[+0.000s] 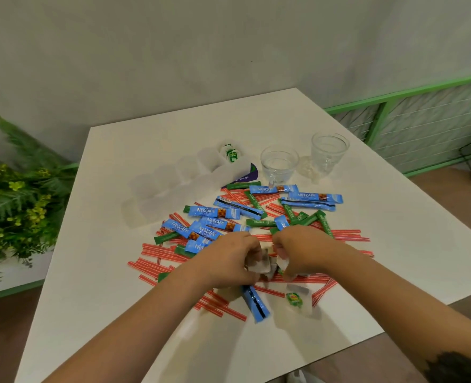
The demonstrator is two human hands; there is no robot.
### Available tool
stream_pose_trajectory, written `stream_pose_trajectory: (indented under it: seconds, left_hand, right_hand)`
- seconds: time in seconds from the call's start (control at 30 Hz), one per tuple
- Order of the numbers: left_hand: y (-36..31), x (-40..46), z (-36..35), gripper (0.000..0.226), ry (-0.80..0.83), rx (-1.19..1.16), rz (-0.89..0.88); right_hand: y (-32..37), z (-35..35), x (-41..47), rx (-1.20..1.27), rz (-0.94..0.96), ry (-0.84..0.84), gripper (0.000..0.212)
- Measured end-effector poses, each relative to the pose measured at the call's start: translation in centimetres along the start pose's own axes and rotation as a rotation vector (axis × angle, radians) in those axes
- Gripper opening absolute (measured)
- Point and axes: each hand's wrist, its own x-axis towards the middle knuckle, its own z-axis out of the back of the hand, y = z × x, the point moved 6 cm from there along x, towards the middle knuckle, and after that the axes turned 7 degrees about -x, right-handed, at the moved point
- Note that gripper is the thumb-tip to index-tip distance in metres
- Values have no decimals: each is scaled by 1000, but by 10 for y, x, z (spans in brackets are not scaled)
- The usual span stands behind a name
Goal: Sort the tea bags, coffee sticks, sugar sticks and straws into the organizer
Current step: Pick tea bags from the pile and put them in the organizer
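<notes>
- White plastic makes up the organizer (173, 183), which is lying at the far left of the worktop (112, 299); its row of compartments is running diagonally, and only the far end compartment is holding anything, namely tea bags with green tags (230, 153).
- Two clear glasses are standing to the right of the organizer: a mug (279, 165) with a handle and a footed tumbler (328, 156). Whether either holds liquid is not clear.
- Your left hand (233, 259) is curling round a pale tea bag (259, 262) at the near middle of the pile.
- Your right hand (302, 251) is pinching another white tea bag (282, 261), just beside the left hand.
- Blue coffee sticks (213, 212), green sugar sticks (259, 223) and red-striped straws (159, 254) are lying mixed and overlapping across the centre of the worktop, between your hands and the glasses.
- One blue coffee stick (256, 304) and a loose tea bag with a yellow-green tag (296, 299) are lying nearer you than the pile.
- A purple card (245, 175) is sticking out from under the organizer's right end.
- Bare worktop is showing along the left edge, the near edge and the far corner; the right edge is running close to the straws' outer ends.
- Green foliage (16, 194) is sitting beyond the left edge.
</notes>
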Motion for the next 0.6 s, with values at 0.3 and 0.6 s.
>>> stream_pose_trajectory:
  seconds: [0.3,0.6]
  left_hand:
    - [6,1,19,2,-103,-142,60]
    - [16,6,50,5,-276,-257,64]
  right_hand:
    - [-12,13,-4,76,-51,-87,25]
    - [-33,39,-3,321,12,-175,30]
